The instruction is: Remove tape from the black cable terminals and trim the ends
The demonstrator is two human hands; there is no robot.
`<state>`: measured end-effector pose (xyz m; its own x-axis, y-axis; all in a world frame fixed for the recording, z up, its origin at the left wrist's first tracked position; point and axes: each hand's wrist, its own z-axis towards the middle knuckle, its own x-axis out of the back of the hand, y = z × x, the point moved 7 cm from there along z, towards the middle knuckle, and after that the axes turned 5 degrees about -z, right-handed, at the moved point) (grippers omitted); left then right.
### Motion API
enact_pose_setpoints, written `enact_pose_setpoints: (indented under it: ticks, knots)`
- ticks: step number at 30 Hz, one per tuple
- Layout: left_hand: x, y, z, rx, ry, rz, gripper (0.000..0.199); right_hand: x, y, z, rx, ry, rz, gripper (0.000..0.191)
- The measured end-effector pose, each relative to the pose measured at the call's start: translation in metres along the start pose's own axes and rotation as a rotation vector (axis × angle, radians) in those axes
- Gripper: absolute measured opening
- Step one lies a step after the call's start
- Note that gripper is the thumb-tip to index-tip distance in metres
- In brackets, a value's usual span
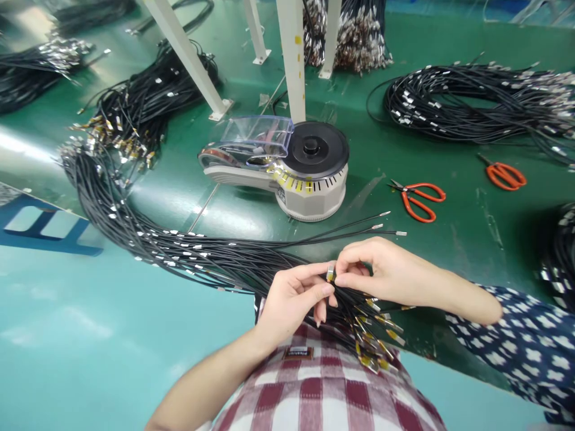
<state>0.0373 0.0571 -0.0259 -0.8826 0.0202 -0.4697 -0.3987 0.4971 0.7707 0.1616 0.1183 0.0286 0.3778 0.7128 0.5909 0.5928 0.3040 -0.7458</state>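
Between my two hands is the metal connector end of a black cable, with a bit of yellow tape on it. My left hand pinches it between thumb and forefinger from the left. Thumb and forefinger of my right hand are pressed together at its right side; whether they grip the end or a piece of tape is too small to tell. Beneath my hands runs a long bundle of black cables with white tags. Several yellow-taped cable ends lie over the checked apron at the green table's edge.
A round tape dispenser with yellow tape pieces stands behind my hands. Orange-handled scissors and a second orange pair lie to the right. Cable coils and bundles surround white posts.
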Motion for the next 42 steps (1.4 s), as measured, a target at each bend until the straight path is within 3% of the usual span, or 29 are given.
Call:
enact_pose_setpoints:
  ticks: [11,19,23,26,29,32,36,42]
  knots:
    - [-0.002,0.001,0.000,0.008,0.021,0.040,0.046,0.001,-0.003,0.000,-0.008,0.052,-0.091,0.019]
    - [-0.004,0.001,-0.002,-0.017,0.016,0.038,0.041,0.003,-0.009,-0.001,-0.131,0.117,-0.167,0.019]
    - [-0.004,0.001,-0.001,-0.028,0.025,0.030,0.034,0.005,-0.012,-0.004,-0.121,0.147,-0.217,0.019]
    - [-0.002,0.003,-0.001,-0.064,0.034,-0.001,0.032,0.004,-0.002,-0.005,-0.144,0.137,-0.113,0.022]
    - [0.001,0.004,0.000,-0.089,0.045,-0.029,0.031,-0.003,0.017,-0.003,-0.187,0.098,0.142,0.031]
    - [0.002,0.006,0.000,-0.103,0.038,-0.041,0.029,-0.004,0.030,-0.003,-0.189,0.189,0.331,0.035]
    - [0.002,0.007,0.000,-0.122,0.034,-0.034,0.027,-0.010,0.024,-0.007,-0.115,0.261,0.490,0.039]
    - [0.000,0.007,0.000,-0.152,0.020,0.001,0.024,-0.017,0.014,-0.013,-0.109,0.285,0.505,0.020]
